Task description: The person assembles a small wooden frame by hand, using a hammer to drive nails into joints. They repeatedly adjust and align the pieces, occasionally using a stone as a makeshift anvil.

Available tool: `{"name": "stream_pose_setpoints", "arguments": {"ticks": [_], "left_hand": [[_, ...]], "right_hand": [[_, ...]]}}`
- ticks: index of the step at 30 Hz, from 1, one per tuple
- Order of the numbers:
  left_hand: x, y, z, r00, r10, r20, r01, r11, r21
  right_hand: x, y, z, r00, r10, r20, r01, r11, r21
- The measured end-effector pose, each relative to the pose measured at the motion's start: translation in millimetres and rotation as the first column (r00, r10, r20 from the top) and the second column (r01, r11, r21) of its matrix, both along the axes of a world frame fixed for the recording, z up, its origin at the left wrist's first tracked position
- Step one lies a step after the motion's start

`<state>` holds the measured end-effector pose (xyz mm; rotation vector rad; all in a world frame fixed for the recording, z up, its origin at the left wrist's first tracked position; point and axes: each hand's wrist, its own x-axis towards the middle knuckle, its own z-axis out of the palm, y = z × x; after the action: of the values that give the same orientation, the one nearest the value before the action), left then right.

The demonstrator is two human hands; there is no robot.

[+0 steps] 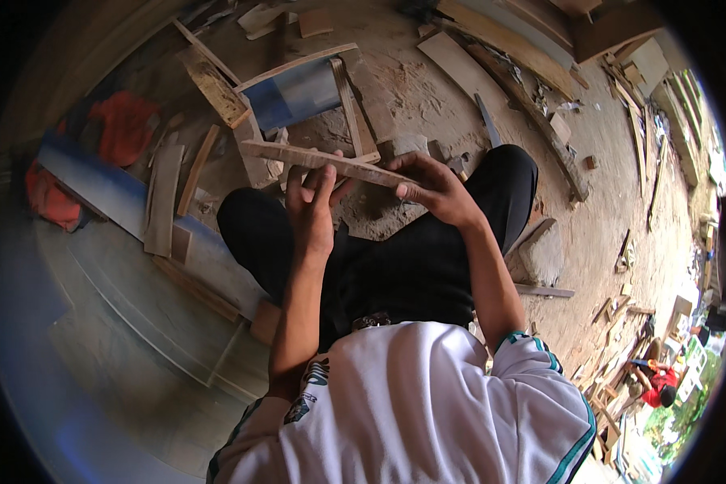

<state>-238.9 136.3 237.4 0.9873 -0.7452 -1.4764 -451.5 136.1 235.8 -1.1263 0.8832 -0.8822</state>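
Observation:
A narrow wooden strip point(278, 152) lies crosswise in front of me, raised over the ground between my knees. My left hand point(313, 211) grips it near the middle, thumb on the near side and fingers behind. Around its right end close the thumb and fingers of my right hand point(440, 192). Just beyond the strip is a wooden frame point(343, 97) with a blue and whitish panel point(294, 93) showing inside it. A rough wood block point(212, 87) sits against the frame's left side.
A pointed saw-like blade point(487, 121) stands by my right knee. To the right are a stone point(543, 252) and long planks point(528, 121). A blue board point(109, 181), loose slats point(164, 198) and orange-red cloth point(125, 129) are left. A person in red point(663, 382) sits far right.

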Motion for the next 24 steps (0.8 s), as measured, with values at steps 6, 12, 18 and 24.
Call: {"name": "stream_pose_setpoints", "arguments": {"ticks": [6,12,18,24], "left_hand": [[14.3,13.9,-6.1,0.977,0.196,-0.089,-0.203,0.977,-0.073],[8.3,27.5,-3.5,0.953,0.289,-0.095,-0.297,0.951,-0.086],[0.3,31.6,-13.1,0.935,0.35,-0.051,-0.352,0.936,-0.029],[-16.9,26.4,-33.2,0.949,0.315,-0.022,-0.316,0.949,-0.014]], "right_hand": [[12.1,11.2,-9.5,0.979,-0.193,-0.064,0.159,0.925,-0.345],[22.5,21.4,-14.3,0.88,-0.375,-0.29,0.195,0.845,-0.499],[24.3,20.5,-13.9,0.792,-0.478,-0.38,0.174,0.773,-0.61],[10.9,23.8,-22.7,0.708,-0.521,-0.477,0.132,0.761,-0.635]]}}
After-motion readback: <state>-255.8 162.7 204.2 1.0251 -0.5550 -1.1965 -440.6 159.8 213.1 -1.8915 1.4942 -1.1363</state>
